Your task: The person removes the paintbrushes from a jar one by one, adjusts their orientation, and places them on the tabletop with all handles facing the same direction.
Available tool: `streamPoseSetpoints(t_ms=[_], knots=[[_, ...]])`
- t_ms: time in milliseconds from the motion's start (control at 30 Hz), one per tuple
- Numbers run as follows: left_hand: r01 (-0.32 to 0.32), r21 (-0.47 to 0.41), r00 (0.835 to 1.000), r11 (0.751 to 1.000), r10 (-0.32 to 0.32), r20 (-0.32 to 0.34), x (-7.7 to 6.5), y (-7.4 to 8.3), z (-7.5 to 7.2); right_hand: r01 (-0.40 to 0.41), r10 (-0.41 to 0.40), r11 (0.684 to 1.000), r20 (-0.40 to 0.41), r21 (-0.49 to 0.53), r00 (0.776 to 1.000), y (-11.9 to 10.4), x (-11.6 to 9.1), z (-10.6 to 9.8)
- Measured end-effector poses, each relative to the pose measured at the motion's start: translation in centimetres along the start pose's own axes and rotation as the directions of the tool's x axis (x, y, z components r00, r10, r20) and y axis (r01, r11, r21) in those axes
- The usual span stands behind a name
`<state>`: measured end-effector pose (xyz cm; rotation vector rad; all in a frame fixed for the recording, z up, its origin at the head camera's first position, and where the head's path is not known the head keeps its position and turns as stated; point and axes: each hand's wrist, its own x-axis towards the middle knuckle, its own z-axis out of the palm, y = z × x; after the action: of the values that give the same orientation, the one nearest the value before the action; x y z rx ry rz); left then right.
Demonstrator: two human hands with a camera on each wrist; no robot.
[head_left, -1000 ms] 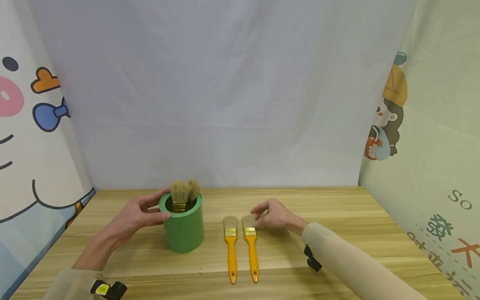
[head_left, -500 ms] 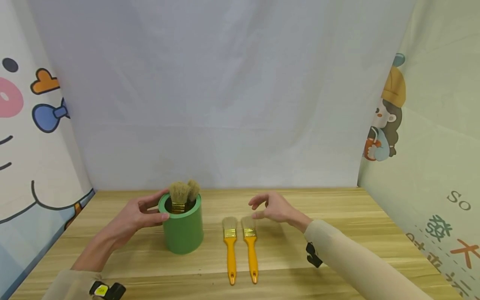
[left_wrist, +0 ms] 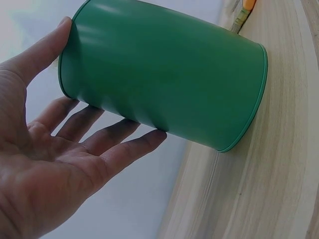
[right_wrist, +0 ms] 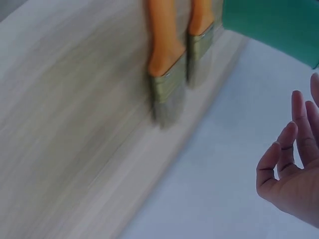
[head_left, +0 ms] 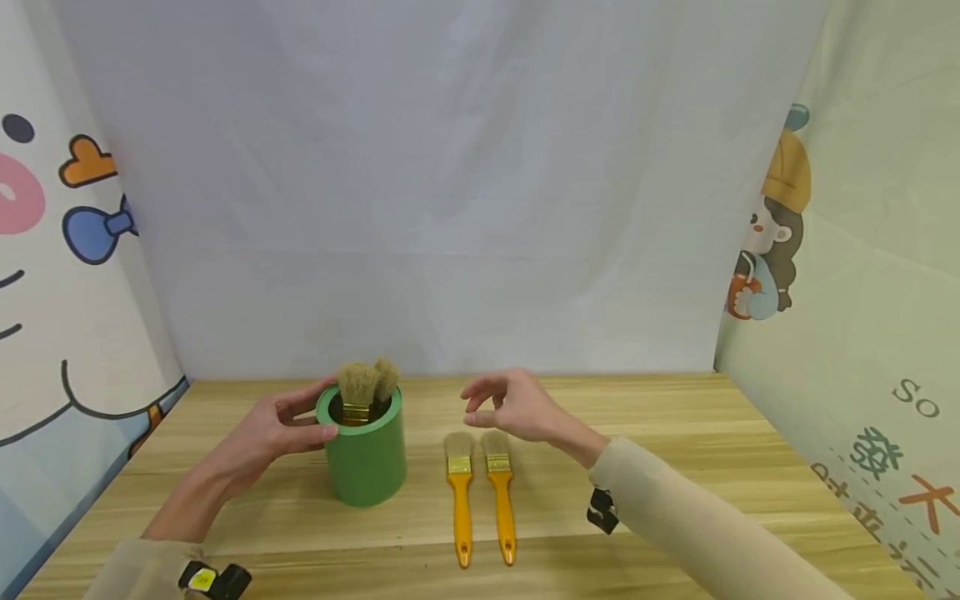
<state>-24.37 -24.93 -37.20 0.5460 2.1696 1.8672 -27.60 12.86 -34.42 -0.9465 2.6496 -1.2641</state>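
A green cylindrical pot (head_left: 367,467) stands upright on the table, holding two paintbrushes (head_left: 358,385) with bristles pointing up. My left hand (head_left: 270,425) grips the pot near its rim, thumb on the near side. From the left wrist view, the fingers of that left hand (left_wrist: 65,149) touch the side of the green pot (left_wrist: 164,74). Two more paintbrushes with orange handles, a left one (head_left: 461,500) and a right one (head_left: 501,500), lie side by side, bristles away from me. Above their bristles hovers my right hand (head_left: 517,406), fingers loosely bent, holding nothing.
The wooden table (head_left: 637,408) ends at a pale hanging cloth (head_left: 450,208) at the back. Printed cloths stand at the left (head_left: 82,317) and right (head_left: 862,275) sides. The green pot is left of the lying brushes.
My right hand has risen from beside the right lying brush and moved left over the bristles. My left hand, the pot and the brushes stay in place.
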Motion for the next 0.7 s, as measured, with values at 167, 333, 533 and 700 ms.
streamPoseSetpoints(t_ms=[167,333,533,700], knots=[[-0.006,-0.001,1.0,1.0,0.006,-0.001,0.0,0.0,0.0,0.042,-0.042,0.999,-0.012,0.021,0.999,-1.9,0.7,1.0],[-0.012,-0.008,1.0,1.0,0.012,0.003,-0.1,0.1,0.1,0.067,-0.065,0.997,-0.049,0.045,0.997,-3.8,1.5,2.4],[-0.013,-0.007,1.0,1.0,0.013,0.002,0.0,0.1,0.1,0.116,-0.107,0.989,-0.097,0.092,0.989,-5.5,2.6,3.9],[-0.019,-0.003,1.0,1.0,0.019,0.007,0.0,0.0,0.0,0.144,-0.135,0.985,-0.102,0.093,0.986,-6.4,3.5,5.1]])
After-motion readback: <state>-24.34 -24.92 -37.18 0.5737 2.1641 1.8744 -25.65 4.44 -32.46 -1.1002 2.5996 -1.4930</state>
